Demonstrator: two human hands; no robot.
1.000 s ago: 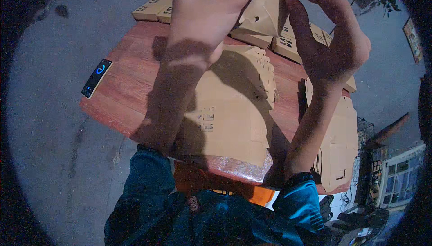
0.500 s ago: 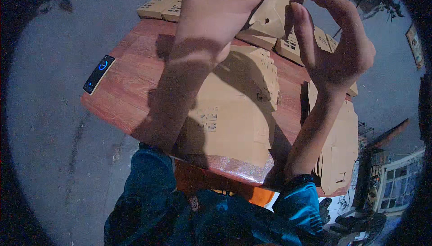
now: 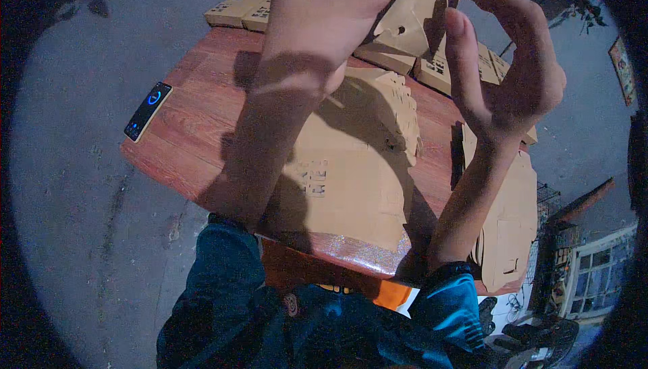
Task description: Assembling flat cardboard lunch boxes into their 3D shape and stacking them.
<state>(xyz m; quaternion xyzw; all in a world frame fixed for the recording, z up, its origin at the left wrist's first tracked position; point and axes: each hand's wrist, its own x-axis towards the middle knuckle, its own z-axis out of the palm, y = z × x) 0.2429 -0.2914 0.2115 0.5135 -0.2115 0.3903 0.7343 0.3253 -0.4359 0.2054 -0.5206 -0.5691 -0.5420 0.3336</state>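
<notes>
My left hand (image 3: pixel 317 8) is raised at the top of the view, closed on a partly folded brown cardboard box (image 3: pixel 408 21). Most of its fingertips are hidden or cut off by the upper edge. To the right of that box is my right hand (image 3: pixel 509 58), its fingers curled and its thumb standing apart from them. Two right fingertips come up to the box's upper right edge; whether they press on it I cannot tell. Below my hands lies a stack of flat cardboard blanks (image 3: pixel 358 180) with cut-out lettering and notched edges, partly shaded by my arms.
Folded cardboard boxes (image 3: pixel 237 8) stand along the far edge of the reddish wooden table (image 3: pixel 196 109), more (image 3: pixel 439 75) behind my right hand. A second pile of flat blanks (image 3: pixel 509 217) lies at the right edge. A phone (image 3: pixel 148 112) with a lit screen rests at the left edge.
My right thumb has moved slightly right and down, a little farther from the raised box. The left hand and the box stay almost in place.
</notes>
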